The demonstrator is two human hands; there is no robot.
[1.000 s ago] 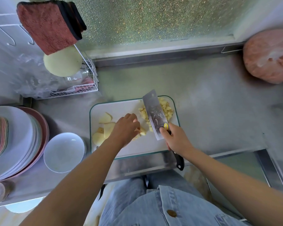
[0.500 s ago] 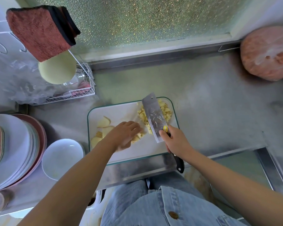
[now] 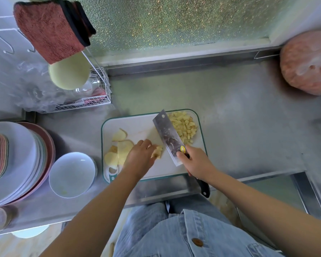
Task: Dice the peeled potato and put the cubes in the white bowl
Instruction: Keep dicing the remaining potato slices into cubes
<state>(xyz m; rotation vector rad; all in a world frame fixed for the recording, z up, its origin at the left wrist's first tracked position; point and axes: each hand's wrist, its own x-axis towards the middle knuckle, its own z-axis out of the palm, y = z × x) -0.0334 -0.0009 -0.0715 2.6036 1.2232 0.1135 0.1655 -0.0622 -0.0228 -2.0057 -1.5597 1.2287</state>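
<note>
Steel desk [image 3: 239, 127] bearing a white cutting board [image 3: 137, 127]. Left grip [image 3: 140, 158], fingers curled, holds potato strips [image 3: 158, 151] mid-board. Right grip [image 3: 196, 161] is clamped on the cleaver [image 3: 167, 136] handle, blade just beside the strips. Diced cubes [image 3: 184, 127] lie at the board's far right corner; white bowl [image 3: 72, 175] stands left of the board.

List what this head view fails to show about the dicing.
Head view: the potato piece lies mostly under the left hand; its size is hidden.
Head view: the handle of the cleaver is mostly covered by the right hand.
Head view: a pale speck in the white bowl is too small to identify.
</note>
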